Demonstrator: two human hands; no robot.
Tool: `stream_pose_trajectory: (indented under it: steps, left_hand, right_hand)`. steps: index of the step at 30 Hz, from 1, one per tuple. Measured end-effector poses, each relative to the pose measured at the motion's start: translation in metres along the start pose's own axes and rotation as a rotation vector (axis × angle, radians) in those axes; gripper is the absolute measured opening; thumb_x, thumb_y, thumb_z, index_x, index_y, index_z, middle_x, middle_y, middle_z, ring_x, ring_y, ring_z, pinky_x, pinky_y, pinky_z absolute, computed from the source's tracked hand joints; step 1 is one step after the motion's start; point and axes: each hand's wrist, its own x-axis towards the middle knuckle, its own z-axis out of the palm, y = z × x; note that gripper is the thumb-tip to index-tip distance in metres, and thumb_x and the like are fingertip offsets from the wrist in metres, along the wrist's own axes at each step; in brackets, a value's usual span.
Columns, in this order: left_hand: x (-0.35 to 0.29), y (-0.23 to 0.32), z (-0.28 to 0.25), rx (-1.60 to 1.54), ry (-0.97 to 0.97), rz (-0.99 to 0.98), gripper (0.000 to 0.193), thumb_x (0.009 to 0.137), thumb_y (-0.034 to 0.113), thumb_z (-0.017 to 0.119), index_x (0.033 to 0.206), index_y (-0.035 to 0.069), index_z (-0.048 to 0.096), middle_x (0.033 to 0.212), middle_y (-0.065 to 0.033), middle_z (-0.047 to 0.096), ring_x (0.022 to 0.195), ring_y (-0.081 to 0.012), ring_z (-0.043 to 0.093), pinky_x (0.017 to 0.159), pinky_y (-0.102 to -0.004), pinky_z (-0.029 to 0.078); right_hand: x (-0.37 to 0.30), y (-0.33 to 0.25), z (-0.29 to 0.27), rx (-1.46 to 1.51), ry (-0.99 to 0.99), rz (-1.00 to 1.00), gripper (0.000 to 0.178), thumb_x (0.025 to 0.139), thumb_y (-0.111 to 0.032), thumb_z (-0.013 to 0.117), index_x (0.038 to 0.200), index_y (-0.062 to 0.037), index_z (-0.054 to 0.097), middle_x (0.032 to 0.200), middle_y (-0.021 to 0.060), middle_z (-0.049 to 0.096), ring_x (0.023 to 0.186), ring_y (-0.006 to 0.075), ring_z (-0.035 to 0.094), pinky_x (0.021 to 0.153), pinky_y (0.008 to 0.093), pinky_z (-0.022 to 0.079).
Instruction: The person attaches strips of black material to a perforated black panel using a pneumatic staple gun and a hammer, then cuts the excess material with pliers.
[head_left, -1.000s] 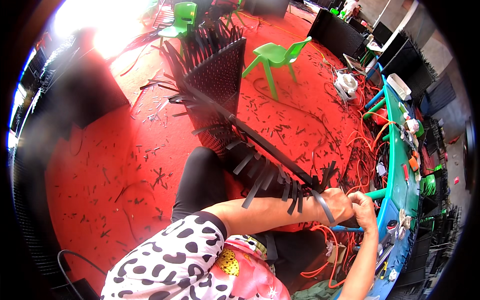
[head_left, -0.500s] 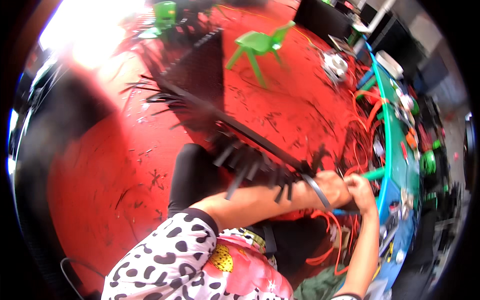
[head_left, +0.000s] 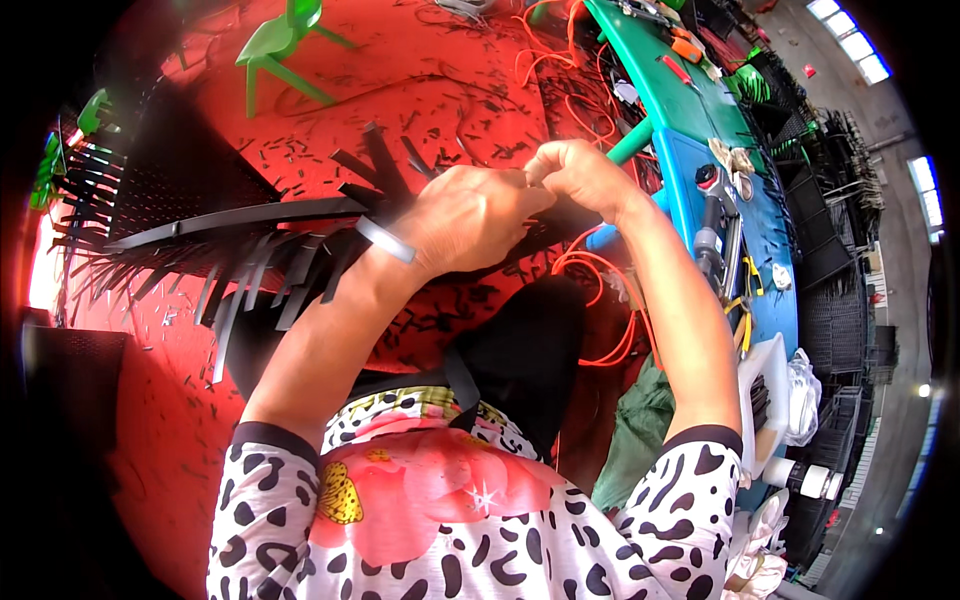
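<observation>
A dark woven piece with a long black rail [head_left: 240, 217] and many loose black strips [head_left: 375, 165] stretches from the left to my hands. My left hand [head_left: 470, 215] is closed over its near end, a pale band round the wrist. Against its fingertips, my right hand [head_left: 585, 175] pinches thumb to forefinger; whatever sits between them is hidden. Below the hands a dark part of the piece [head_left: 560, 225] shows. More strips hang beneath the rail beside my left forearm.
Black scraps litter the red floor [head_left: 420, 100], where a green chair [head_left: 275, 45] stands. At right, a green and blue table [head_left: 675, 160] carries a power tool [head_left: 710, 225], yellow-handled pliers [head_left: 745, 310] and a red-handled tool [head_left: 677, 68]. Orange hose [head_left: 610, 270] loops beside it. A white bin [head_left: 765, 385] sits nearer.
My view has turned toward the right, so the chair and woven piece now appear farther left. Both hands stay together at the end of the piece, and my right forearm shows more fully.
</observation>
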Motion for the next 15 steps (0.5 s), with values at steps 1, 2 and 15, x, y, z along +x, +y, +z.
stream_pose_trajectory:
  steps: [1,2,15]
  left_hand:
    - [-0.0003,0.0009,0.001,-0.007,0.03,0.017,0.039,0.072,0.013,0.069,0.11,0.013,0.061,0.08,-0.0108,0.06,0.073,-0.0316,0.062,0.062,-0.0425,0.05]
    - [-0.0008,0.0018,0.0017,-0.008,0.08,0.048,0.039,0.072,0.013,0.069,0.11,0.012,0.061,0.078,-0.0105,0.06,0.072,-0.0314,0.061,0.062,-0.0421,0.05]
    - [-0.0007,0.0053,-0.0015,0.056,-0.022,-0.015,0.039,0.073,0.014,0.068,0.111,0.013,0.061,0.078,-0.0109,0.06,0.071,-0.031,0.062,0.062,-0.0417,0.05]
  right_hand:
    - [-0.0009,0.0018,-0.0005,0.014,0.007,-0.003,0.02,0.068,0.008,0.053,0.083,0.0001,0.064,0.076,0.0033,0.062,0.069,0.0107,0.058,0.064,0.0237,0.046]
    - [-0.0014,0.0021,0.0,0.019,0.007,-0.002,0.02,0.068,0.008,0.053,0.083,0.0001,0.064,0.076,0.0033,0.062,0.069,0.0107,0.058,0.064,0.0237,0.046]
    - [0.0016,0.0,-0.0041,0.057,-0.267,0.063,0.014,0.072,0.002,0.057,0.083,-0.0017,0.066,0.073,0.0013,0.063,0.066,0.0074,0.057,0.062,0.0226,0.047]
